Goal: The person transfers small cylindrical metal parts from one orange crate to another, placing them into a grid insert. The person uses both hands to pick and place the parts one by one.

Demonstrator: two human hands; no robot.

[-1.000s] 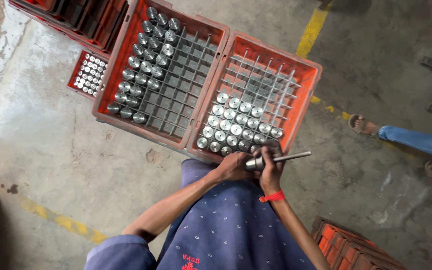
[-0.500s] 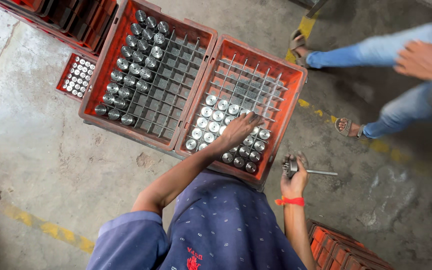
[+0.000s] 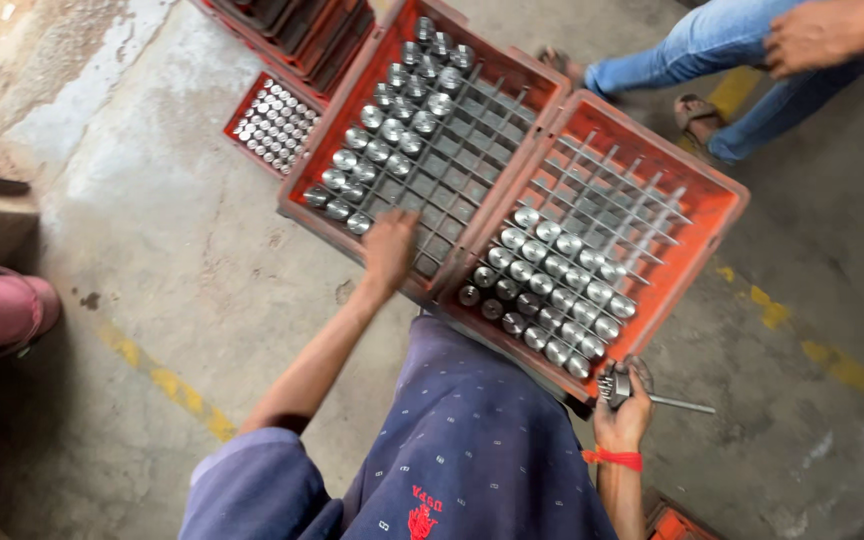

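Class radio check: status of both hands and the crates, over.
Left hand open over left crate. Right hand shut on metal tool beside right crate. Another person's legs stand beyond.

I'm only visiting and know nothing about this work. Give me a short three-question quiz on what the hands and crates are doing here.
1. True or false: the right hand grips a metal tool with a thin rod sticking out sideways.
2. Where is the left hand?
A. Over the near edge of the left crate
B. On the pink drum
C. On the floor
3. Fill in: the shiny metal cylinders in the right crate fill the rows ____ the person.

Key:
1. True.
2. A; whether it grips anything cannot be told.
3. Nearest; the far rows of the grid are bare.
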